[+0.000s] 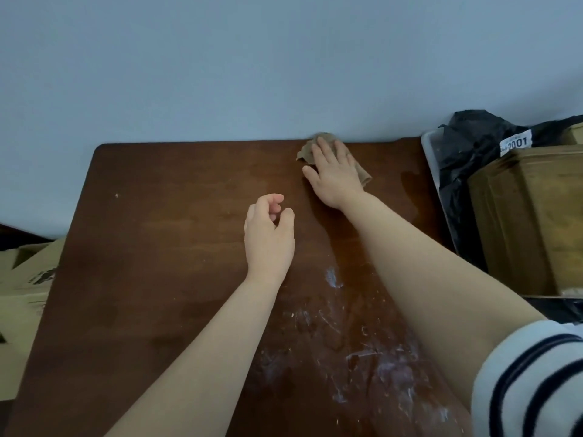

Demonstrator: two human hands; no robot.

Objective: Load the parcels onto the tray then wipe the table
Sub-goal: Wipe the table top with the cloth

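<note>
My right hand [334, 171] lies flat on a brown cloth [305, 152] at the far edge of the dark wooden table [157, 247], pressing it against the wood. My left hand [268, 234] hovers over the middle of the table, fingers loosely curled, holding nothing. At the right, a grey tray [429, 156] carries a black plastic parcel [467, 143] with a white label and a brown cardboard parcel [530, 216]. White smears and scratches [362, 351] mark the table near its front right.
A pale blue wall rises right behind the table's far edge. Cardboard boxes [22, 294] stand beside the table on the left. A damp patch [410, 184] shows on the wood near the tray.
</note>
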